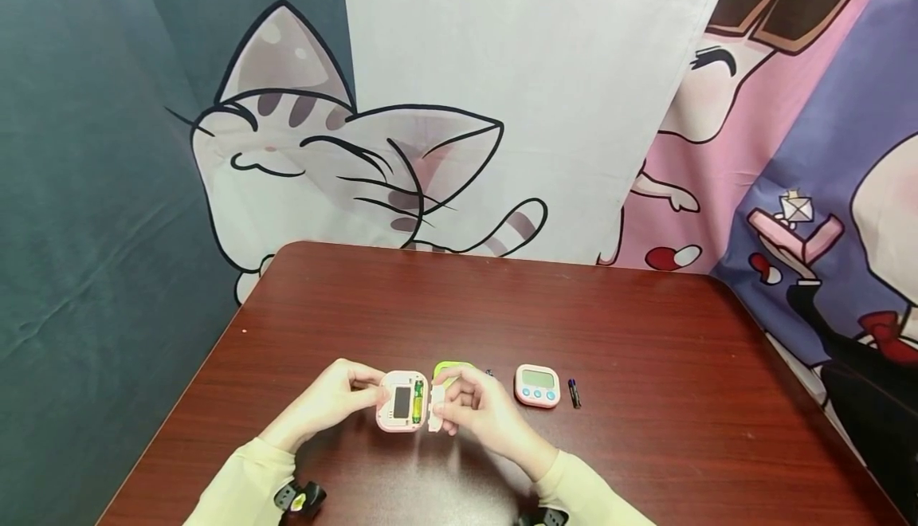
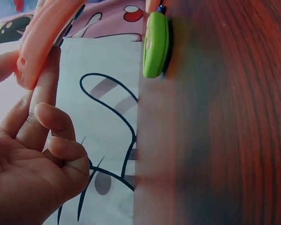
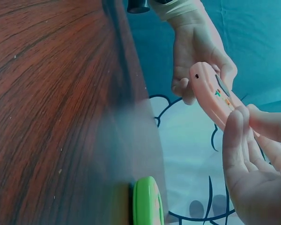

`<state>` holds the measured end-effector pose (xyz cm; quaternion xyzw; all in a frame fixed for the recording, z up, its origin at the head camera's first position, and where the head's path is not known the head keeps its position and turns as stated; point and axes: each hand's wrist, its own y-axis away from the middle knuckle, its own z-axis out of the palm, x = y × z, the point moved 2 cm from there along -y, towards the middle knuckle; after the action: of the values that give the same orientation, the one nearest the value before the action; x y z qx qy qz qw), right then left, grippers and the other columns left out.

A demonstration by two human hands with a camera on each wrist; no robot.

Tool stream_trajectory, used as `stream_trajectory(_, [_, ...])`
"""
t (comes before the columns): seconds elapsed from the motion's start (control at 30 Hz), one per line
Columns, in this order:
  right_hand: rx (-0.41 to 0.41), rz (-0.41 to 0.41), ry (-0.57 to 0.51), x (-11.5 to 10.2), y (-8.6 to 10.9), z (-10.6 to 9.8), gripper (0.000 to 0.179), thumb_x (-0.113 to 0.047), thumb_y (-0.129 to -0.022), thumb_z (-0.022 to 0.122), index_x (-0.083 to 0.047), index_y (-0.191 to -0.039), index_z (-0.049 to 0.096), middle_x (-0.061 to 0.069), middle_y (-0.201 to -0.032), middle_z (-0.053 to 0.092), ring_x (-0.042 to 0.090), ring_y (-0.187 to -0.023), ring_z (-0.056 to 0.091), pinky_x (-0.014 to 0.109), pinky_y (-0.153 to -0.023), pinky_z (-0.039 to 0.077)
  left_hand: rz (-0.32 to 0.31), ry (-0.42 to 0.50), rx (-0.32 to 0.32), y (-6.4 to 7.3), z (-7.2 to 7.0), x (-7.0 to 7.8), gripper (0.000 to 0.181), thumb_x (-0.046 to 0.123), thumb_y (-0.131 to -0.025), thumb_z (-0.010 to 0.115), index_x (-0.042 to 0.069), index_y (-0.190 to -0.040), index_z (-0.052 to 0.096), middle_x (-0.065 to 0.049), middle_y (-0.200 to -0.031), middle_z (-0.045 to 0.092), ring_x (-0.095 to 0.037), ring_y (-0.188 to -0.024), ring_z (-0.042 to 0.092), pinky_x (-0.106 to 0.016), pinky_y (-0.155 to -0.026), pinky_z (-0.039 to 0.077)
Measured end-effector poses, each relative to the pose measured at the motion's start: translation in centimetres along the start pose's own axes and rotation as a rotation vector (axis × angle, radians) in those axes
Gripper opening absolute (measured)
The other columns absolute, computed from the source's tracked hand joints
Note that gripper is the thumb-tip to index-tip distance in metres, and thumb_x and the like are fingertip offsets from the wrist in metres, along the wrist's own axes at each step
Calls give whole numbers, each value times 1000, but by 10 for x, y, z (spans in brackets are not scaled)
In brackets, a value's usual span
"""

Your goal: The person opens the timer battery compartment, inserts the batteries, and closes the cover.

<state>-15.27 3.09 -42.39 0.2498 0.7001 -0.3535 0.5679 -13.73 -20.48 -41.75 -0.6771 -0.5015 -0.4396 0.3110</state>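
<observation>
My left hand [image 1: 340, 398] pinches the left edge of a pale pink digital timer [image 1: 390, 414], held back side up above the table. Its battery compartment is uncovered, and a green battery [image 1: 417, 402] lies in the slot. Close to the timer's right edge, my right hand [image 1: 476, 414] pinches a small pale battery cover [image 1: 435, 410] between thumb and fingers. In the left wrist view the timer [image 2: 44, 42] appears edge-on between the left thumb and fingers. From the right wrist, the timer [image 3: 208, 91] looks tilted, and the right fingertips [image 3: 236, 117] hide its near end.
A green timer [image 1: 448, 367] lies on the brown table [image 1: 610, 319], partly behind the right hand. Further right are a second pink timer [image 1: 537, 400], display up, and a dark battery [image 1: 574, 393]. A small dark item [image 1: 489, 373] shows beside the right hand.
</observation>
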Motion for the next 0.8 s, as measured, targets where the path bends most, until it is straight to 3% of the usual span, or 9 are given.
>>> stream_trajectory(0.1, [39, -2, 23, -1, -1, -1, 29, 2, -83, 67, 6, -109, 55, 27, -74, 57, 7, -56, 56, 32, -52, 52, 11, 3, -14, 0, 2, 1, 25, 13, -82, 68, -4, -100, 70, -7, -84, 72, -5, -73, 62, -21, -66, 48])
stream_trajectory(0.33, [97, -9, 121, -2, 0, -2, 29, -2, -78, 73, 2, -105, 62, 19, -77, 60, 4, -64, 55, 18, -60, 47, 17, 27, -40, -2, 7, 3, 24, 14, -83, 68, -3, -101, 71, -7, -85, 72, -4, -72, 61, -21, -65, 48])
stream_trajectory(0.47, [97, -2, 145, -3, 1, -1, 33, -4, -76, 75, 1, -106, 62, 17, -76, 61, 3, -63, 54, 17, -58, 46, 26, 27, -49, -2, 10, 3, 24, 14, -83, 68, -3, -101, 71, -6, -84, 71, -3, -71, 61, -20, -64, 47])
stream_trajectory(0.63, [105, 87, 180, -4, 1, -2, 44, -8, -74, 78, -1, -112, 57, 14, -73, 65, 2, -58, 54, 17, -55, 45, 43, 14, -55, -4, 14, 1, 24, 12, -82, 69, -4, -99, 71, -6, -83, 71, -2, -70, 60, -20, -63, 47])
stream_trajectory(0.8, [98, 198, 143, -3, 2, -1, 47, -6, -74, 78, 0, -114, 54, 11, -70, 65, 5, -54, 56, 19, -53, 45, 44, -9, -54, -4, 17, 0, 23, 13, -81, 69, -3, -98, 71, -6, -82, 71, -2, -69, 60, -20, -63, 47])
